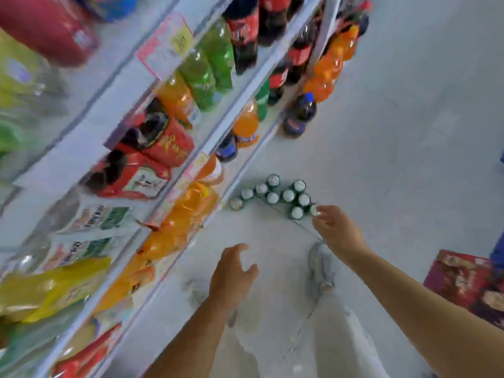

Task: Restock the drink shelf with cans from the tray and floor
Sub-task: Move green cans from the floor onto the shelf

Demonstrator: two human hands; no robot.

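Cans [288, 195], about 10 with green sides and silver tops, stand clustered on the floor [409, 132] at the foot of the drink shelf [81, 137]. The right hand [336, 227] reaches the nearest can [314, 210]; blur hides whether its fingers pinch it. The left hand [231, 271] hovers apart from them, fingers loosely spread, holding nothing.

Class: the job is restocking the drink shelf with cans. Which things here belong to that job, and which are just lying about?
Job: cans on the floor; shelf; right hand, reaching at the cans; left hand, holding nothing.

Lying about: red box on the floor; orange bottles and green bottles, already shelved.
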